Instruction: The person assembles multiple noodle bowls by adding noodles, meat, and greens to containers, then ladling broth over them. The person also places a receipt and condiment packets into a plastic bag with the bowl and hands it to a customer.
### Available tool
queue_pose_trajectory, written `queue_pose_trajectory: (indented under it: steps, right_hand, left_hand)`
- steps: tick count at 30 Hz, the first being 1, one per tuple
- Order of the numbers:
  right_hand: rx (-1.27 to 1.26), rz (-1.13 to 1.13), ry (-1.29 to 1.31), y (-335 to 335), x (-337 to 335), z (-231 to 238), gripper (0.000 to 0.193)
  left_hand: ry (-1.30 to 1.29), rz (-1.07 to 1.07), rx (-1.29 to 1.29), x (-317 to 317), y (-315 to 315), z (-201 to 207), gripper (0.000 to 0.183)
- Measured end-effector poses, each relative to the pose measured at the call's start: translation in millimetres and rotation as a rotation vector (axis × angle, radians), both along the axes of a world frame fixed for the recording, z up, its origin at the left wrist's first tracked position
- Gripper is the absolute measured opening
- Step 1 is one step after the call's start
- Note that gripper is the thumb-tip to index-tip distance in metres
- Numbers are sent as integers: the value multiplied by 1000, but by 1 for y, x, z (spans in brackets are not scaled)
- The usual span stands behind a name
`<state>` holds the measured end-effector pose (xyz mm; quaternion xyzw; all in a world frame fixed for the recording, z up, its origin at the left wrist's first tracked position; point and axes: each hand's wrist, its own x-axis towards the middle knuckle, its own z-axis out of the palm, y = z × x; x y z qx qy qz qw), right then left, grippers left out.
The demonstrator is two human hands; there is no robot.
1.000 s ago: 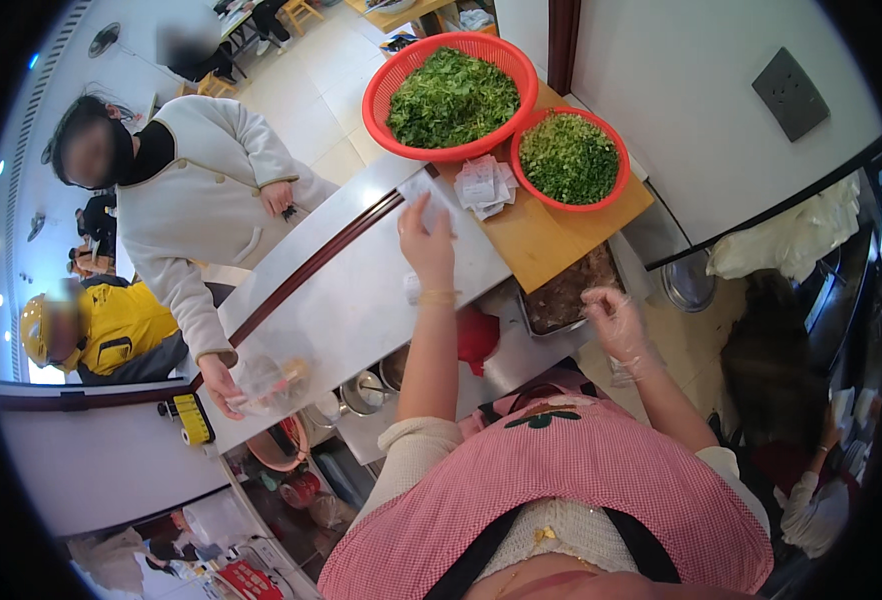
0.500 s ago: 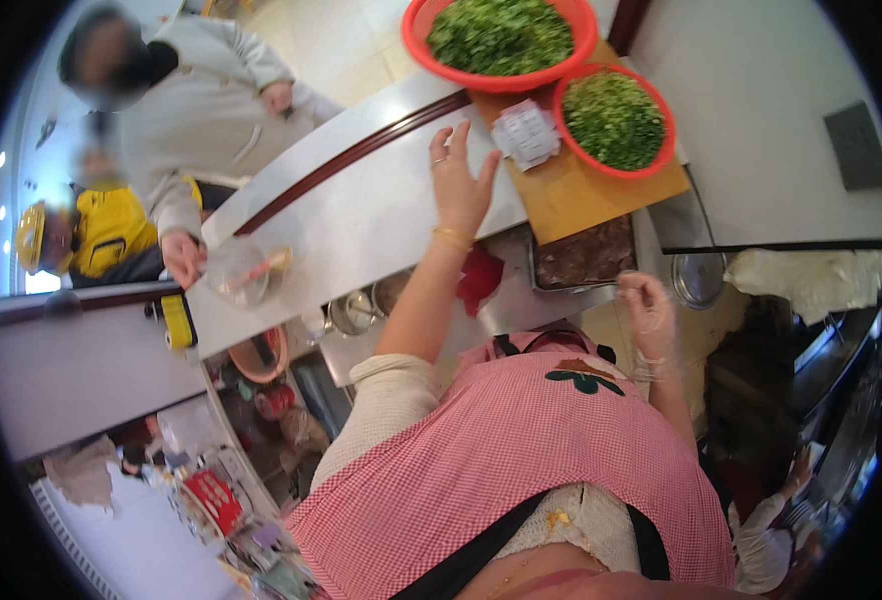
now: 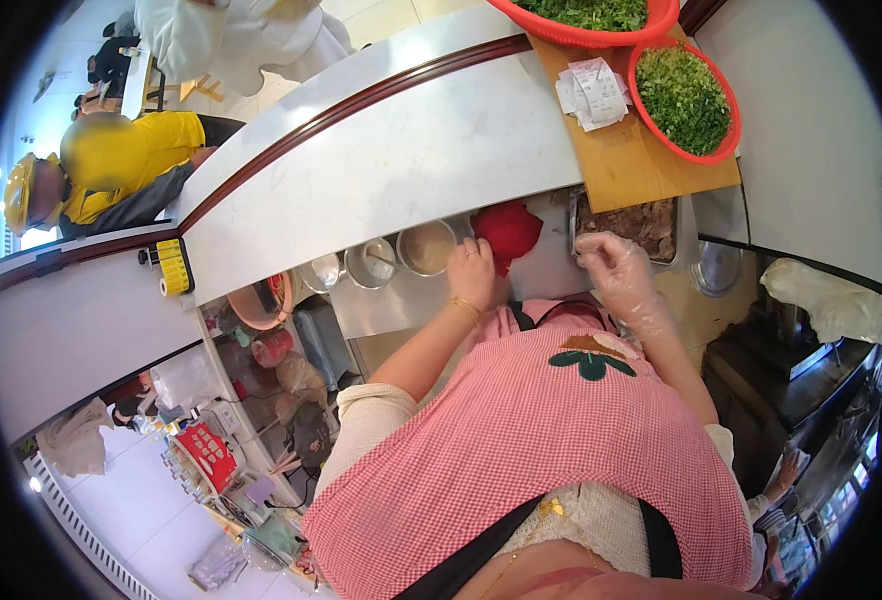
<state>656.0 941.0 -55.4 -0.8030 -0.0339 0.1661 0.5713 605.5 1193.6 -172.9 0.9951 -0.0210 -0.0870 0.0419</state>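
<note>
The left hand (image 3: 472, 270) has come back from over the white desk (image 3: 381, 160), near the paper slips (image 3: 594, 92), and is now below the desk's near edge. Bare, with fingers bent in a narrow grip, it is next to the red cloth (image 3: 511, 235) at its 2 o'clock and a steel pot (image 3: 399, 250) at its 10; whether it touches or pinches either, I cannot tell.

The right hand (image 3: 613, 272), in a clear plastic glove, holds its fingertips close together at the metal tray (image 3: 574, 218); the grip is narrow, and anything inside it is hidden. Dark brown meat (image 3: 641, 230) lies in that tray, at the hand's 1 o'clock.

The clear bag seen earlier at the desk's 9 o'clock end is out of sight. Both hands being low suggests the work has shifted from desktop to pots and meat.
</note>
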Motion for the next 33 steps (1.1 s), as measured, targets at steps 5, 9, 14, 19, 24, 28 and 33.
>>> queue_pose_trajectory:
  steps: [5, 9, 14, 19, 24, 28, 33]
  right_hand:
    - [-79, 134, -24, 18, 12, 11, 14]
    - [-26, 135, 3, 18, 12, 6, 18]
    - [-57, 106, 1, 16, 12, -3, 18]
    - [-57, 148, -16, 22, 11, -8, 17]
    - [157, 218, 407, 30, 16, 3, 26]
    - [390, 230, 993, 49, 19, 27, 39]
    - [668, -241, 538, 60, 27, 46, 24]
  left_hand:
    - [190, -96, 73, -5, 3, -20, 41]
    - [209, -118, -16, -44, 25, -1, 42]
    - [8, -177, 38, -85, 55, -10, 43]
    - [208, -106, -222, -73, 71, -27, 39]
    - [-30, 10, -749, -27, 23, 40, 38]
    - [-419, 104, -851, 28, -11, 91, 47]
    - [-408, -22, -886, 41, -37, 121, 59]
